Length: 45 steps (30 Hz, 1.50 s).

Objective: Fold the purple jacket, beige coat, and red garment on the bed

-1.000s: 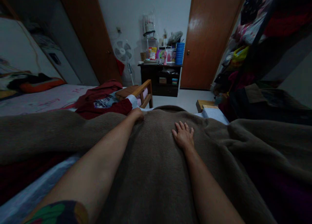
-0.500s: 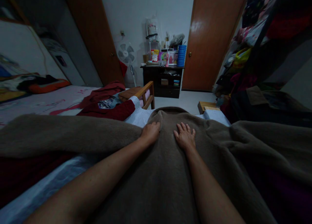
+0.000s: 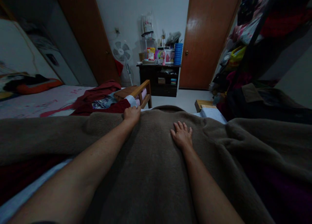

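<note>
A brown fleece sweater (image 3: pixel 156 159) lies spread over a white-covered surface, its neckline at the far end and its sleeves stretching out to both sides. My left hand (image 3: pixel 132 115) is at the sweater's far left shoulder, fingers curled closed on the fabric. Flat on the upper chest of the sweater rests my right hand (image 3: pixel 182 135), its fingers spread and holding nothing. Dark red cloth (image 3: pixel 31 168) shows from under the left sleeve.
Left, clothes (image 3: pixel 99 97) lie on a pink printed bed (image 3: pixel 63 100), near a wooden bed rail (image 3: pixel 142 90). Beyond stand a fan (image 3: pixel 122 51) and a dark cabinet (image 3: pixel 158 81). A dark bag (image 3: pixel 265 102) sits at the right, below hanging clothes.
My left hand has moved left from beside the neckline to the left shoulder, and the raised fold there has flattened. My right hand stays in place on the sweater; the view has shifted slightly.
</note>
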Available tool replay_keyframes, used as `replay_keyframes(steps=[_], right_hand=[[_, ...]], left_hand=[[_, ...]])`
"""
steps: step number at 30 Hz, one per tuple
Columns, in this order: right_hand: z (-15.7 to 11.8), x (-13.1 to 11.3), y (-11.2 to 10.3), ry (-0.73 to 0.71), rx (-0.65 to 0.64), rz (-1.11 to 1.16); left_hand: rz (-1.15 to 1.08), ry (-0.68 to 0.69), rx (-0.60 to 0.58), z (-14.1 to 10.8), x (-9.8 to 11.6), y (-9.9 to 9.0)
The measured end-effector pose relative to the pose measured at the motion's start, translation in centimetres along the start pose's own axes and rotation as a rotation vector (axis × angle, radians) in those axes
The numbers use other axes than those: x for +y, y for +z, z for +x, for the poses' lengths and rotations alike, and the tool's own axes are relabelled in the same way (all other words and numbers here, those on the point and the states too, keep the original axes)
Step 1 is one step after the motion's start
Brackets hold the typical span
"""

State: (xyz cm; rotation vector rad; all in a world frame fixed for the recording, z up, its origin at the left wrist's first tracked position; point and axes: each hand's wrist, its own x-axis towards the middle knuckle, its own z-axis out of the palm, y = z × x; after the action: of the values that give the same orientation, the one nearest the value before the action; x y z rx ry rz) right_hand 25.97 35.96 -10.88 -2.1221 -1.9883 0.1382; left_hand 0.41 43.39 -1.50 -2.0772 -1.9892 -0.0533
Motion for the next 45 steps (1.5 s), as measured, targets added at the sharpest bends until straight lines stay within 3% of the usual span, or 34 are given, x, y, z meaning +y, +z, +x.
replay_keyframes(steps=[3, 6, 8, 10, 13, 19, 22, 25, 29, 39, 42, 45], right_hand=[[0.1, -0.1, 0.0, 0.011, -0.008, 0.003], [0.0, -0.1, -0.1, 0.01, 0.001, 0.023], [-0.1, -0.1, -0.2, 0.006, 0.009, 0.029], [-0.1, -0.1, -0.3, 0.005, 0.012, 0.025], [-0.1, -0.2, -0.3, 0.026, 0.005, 0.02], [0.0, -0.3, 0.0, 0.119, 0.029, 0.009], [0.0, -0.3, 0.0, 0.117, 0.037, 0.013], [0.0, -0.2, -0.1, 0.108, 0.031, 0.012], [0.1, 0.0, -0.2, 0.103, 0.015, -0.008], [1.6, 0.5, -0.5, 0.186, -0.016, 0.01], [2.8, 0.8, -0.3, 0.181, 0.028, -0.009], [4.5, 1.3, -0.1, 0.061, 0.139, -0.042]], left_hand=[[-0.036, 0.09, 0.075, -0.4, 0.9, 1.6], [-0.098, 0.172, 0.081, -1.3, 4.2, 3.3], [-0.161, 0.192, 0.013, -1.8, 6.6, 4.3], [-0.277, 0.162, -0.129, -2.2, 8.3, 5.4], [-0.366, 0.049, -0.217, -2.4, 9.2, 6.4], [-0.396, -0.36, -0.363, -2.2, 10.6, 4.8], [-0.437, -0.348, -0.404, -3.5, 12.4, 3.8], [-0.465, -0.287, -0.344, -5.5, 13.8, 3.7], [-0.438, -0.225, -0.205, -7.0, 13.8, 4.4], [-0.413, -0.197, -0.151, -7.2, 13.6, 4.8], [-0.408, -0.202, -0.158, -7.2, 13.7, 4.8], [-0.394, -0.202, -0.15, -7.3, 13.8, 4.8]])
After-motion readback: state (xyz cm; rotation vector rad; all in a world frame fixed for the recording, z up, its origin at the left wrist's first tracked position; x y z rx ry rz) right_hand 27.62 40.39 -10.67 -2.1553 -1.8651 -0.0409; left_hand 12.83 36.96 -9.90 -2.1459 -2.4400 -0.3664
